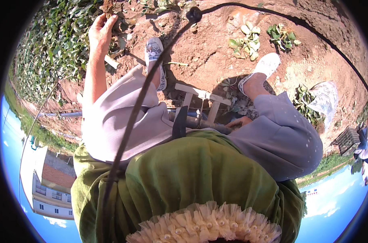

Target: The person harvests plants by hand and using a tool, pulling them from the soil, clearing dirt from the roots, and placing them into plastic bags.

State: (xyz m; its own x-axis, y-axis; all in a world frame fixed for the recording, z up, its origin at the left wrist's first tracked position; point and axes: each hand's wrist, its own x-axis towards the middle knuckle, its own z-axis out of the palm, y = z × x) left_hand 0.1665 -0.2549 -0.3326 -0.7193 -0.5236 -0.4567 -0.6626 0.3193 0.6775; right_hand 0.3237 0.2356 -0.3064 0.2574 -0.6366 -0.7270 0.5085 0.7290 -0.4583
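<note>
My left hand (100, 32) is raised at the upper left, thumb and fingers pinching a brown clump of roots (108, 7) that runs out of the picture's top edge. Leafy green plants (65, 42) grow thickly beside it. My right hand (240, 122) is low between my knees, partly hidden by my right trouser leg. It lies by the end of a round grey-brown pole (196, 122); whether it grips anything is hidden. In front of the pole is a wooden frame (188, 88) tied with string (201, 103). A dark pointed strip (180, 123) stands up before my lap.
Uprooted leafy plants (247, 41) lie on the reddish soil (202, 45), near my white shoe (265, 64). A clear plastic bag (323, 97) partly covers another plant at right. Farther right are a dark crate (347, 140) and a person (366, 142). A black cord (147, 82) crosses the view.
</note>
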